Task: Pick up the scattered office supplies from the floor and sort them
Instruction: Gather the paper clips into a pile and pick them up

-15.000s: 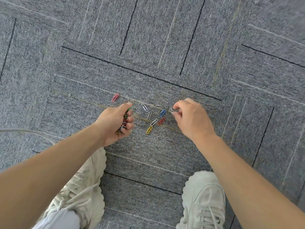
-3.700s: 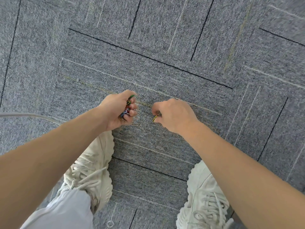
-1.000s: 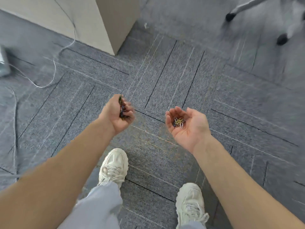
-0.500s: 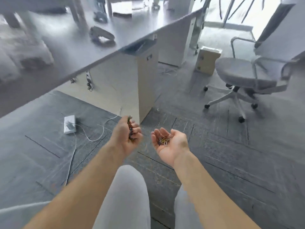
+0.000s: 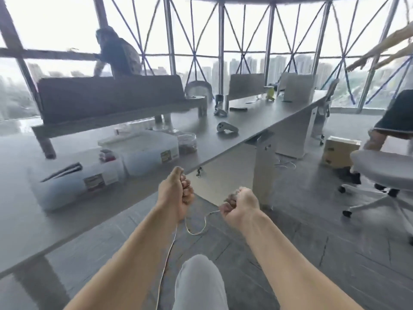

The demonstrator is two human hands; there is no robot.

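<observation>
Nearest the person, a knee in grey trousers (image 5: pixel 199 278) projects forward, with both bare forearms extended above it. The left hand (image 5: pixel 175 195) is raised with its fingers (image 5: pixel 186 193) curled tight into the palm; the right hand (image 5: pixel 241 208), just beside it and slightly lower, is likewise fisted, knuckles forward. The office supplies are not visible; in my judgement they are enclosed in the two fists (blur makes the contents impossible to confirm). Step in hand: transfer from floor (image 5: pixel 312 253) to sorting place; sorting is not yet begun. The next move calls for carrying both fists up over the edge of the desk (image 5: pixel 263 117), then emptying one hand at a time so that the small items do not scatter. A thin white cable (image 5: pixel 196 231) loops on the floor directly below the hands and is a snag risk for the feet. On the desk stand clear plastic boxes (image 5: pixel 145 151) and a round clear jar (image 5: pixel 187 142), which are likely receptacles; whether they are lidded cannot be determined. Further along lies a handheld controller (image 5: pixel 226 129). An office chair (image 5: pixel 384 168) and a cardboard box (image 5: pixel 339 151) stand to the right, well apart from the path. Beyond a dark raised screen (image 5: pixel 107 95), another person (image 5: pixel 118 57) is near the windows.
</observation>
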